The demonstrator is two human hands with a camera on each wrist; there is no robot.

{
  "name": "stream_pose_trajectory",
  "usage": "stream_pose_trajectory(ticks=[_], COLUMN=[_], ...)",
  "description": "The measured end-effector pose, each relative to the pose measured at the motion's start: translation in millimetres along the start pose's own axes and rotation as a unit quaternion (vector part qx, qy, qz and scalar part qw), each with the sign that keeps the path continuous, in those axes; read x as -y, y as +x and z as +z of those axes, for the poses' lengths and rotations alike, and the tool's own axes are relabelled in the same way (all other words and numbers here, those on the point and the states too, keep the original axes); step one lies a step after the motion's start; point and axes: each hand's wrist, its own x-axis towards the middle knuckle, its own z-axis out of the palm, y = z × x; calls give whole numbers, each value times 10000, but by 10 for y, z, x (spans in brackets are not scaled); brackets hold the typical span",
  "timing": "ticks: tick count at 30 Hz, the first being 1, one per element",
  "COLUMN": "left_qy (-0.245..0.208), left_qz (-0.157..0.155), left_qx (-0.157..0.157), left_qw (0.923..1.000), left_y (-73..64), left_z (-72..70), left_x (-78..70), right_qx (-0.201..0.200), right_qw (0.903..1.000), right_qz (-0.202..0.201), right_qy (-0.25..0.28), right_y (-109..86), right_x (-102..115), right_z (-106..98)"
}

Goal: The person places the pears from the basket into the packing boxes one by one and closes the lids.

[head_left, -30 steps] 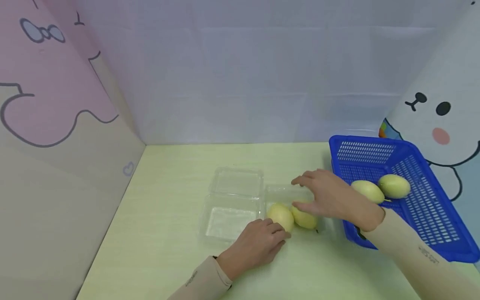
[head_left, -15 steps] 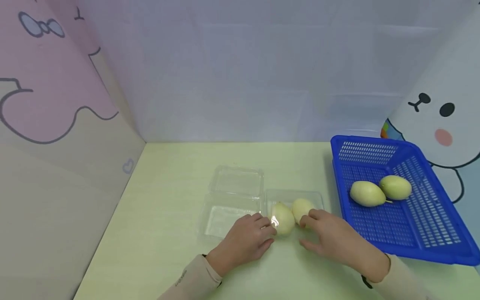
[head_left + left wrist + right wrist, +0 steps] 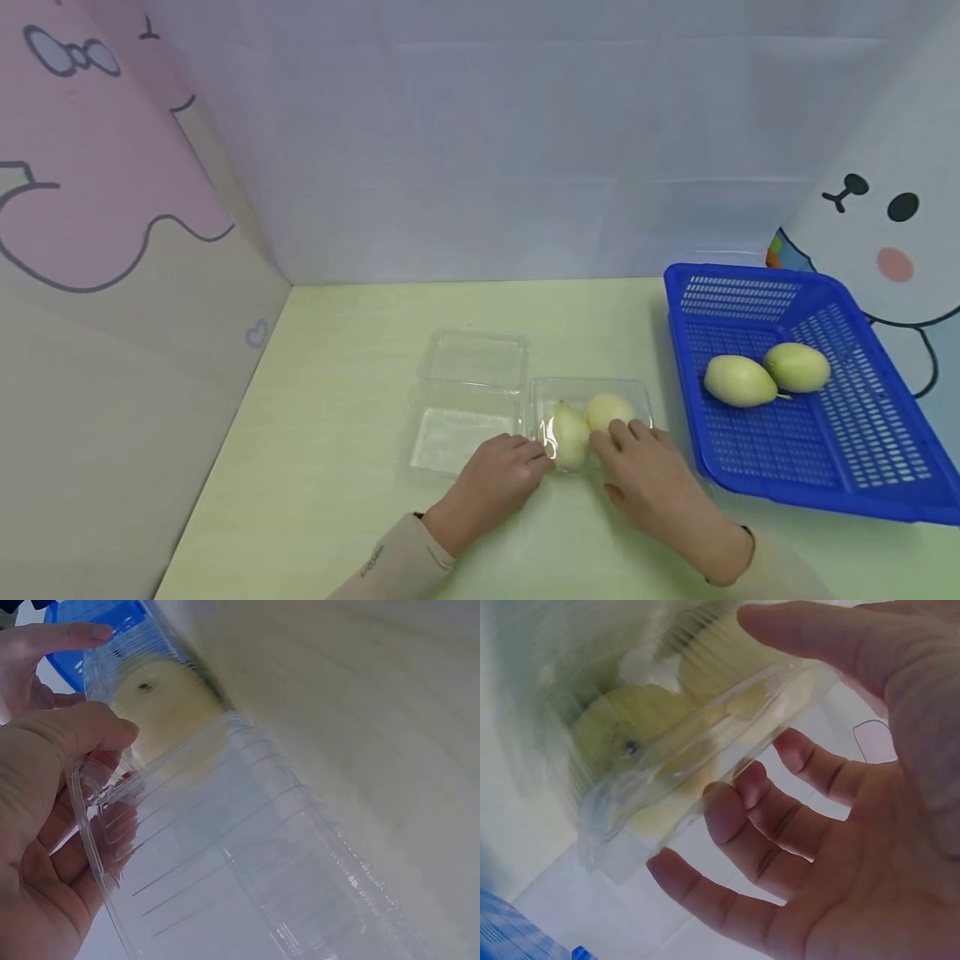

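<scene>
Two pale yellow pears lie side by side in a clear plastic clamshell box, its lid down over them. My left hand grips the box's near left corner, thumb and curled fingers around the plastic in the left wrist view. At the near right side, my right hand holds the front edge; its fingertips line the rim while the thumb lies across from them. Left of it, a second clear clamshell box stands with its lid folded back, partly behind my left hand.
A blue plastic basket with perforated walls stands on the right. Inside it are two more pears. A pale backdrop rises behind the light table, and printed panels flank it.
The lid of the pear box has come down over the pears. My right hand has moved from the back of the box toward its near edge; my left hand has shifted slightly left.
</scene>
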Motion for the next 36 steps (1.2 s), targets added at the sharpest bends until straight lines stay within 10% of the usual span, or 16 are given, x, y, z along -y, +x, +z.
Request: stream_pose_trajectory(ticks=[9, 22, 36], left_qy=[-186, -716, -784], left_qz=[-233, -473, -779], left_qx=[-10, 1189, 1218], left_qw=[9996, 9892, 9864], left_y=[13, 35, -56], left_z=[-30, -198, -339], left_x=[1, 38, 114], right_qx=[-338, 372, 401], right_qw=[9994, 9962, 9942], right_qz=[27, 371, 352], right_qy=[-104, 688, 933], right_y=[5, 46, 145], right_x=[40, -70, -128], right_z=[35, -139, -244])
